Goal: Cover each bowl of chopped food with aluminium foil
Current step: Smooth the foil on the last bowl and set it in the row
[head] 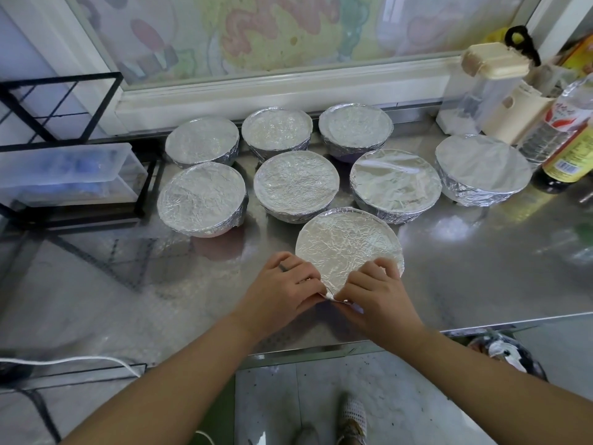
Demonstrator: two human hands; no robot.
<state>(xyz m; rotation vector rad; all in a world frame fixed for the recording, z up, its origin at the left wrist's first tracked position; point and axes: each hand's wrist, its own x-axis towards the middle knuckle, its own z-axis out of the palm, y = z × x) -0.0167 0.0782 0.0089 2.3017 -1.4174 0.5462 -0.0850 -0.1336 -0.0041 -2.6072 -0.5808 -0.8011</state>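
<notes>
The left hand [282, 284] and right hand [375, 290] pinch the foil edge [333, 299] at six o'clock on the nearest bowl [348, 248], upright at their twelve o'clock, round top up.

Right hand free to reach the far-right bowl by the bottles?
Likely yes once freed: the right hand pinches foil on the nearest bowl, but bare counter lies between it and the far-right bowl.

- foil [346, 242] on nearest bowl: crinkled, shiny metal
- counter [481, 268]: brushed steel, glossy, reflective
- storage box [64, 175]: translucent frosted plastic
- rack [57, 104]: matt black metal
- bottle [558, 123]: clear plastic, glossy label
</notes>
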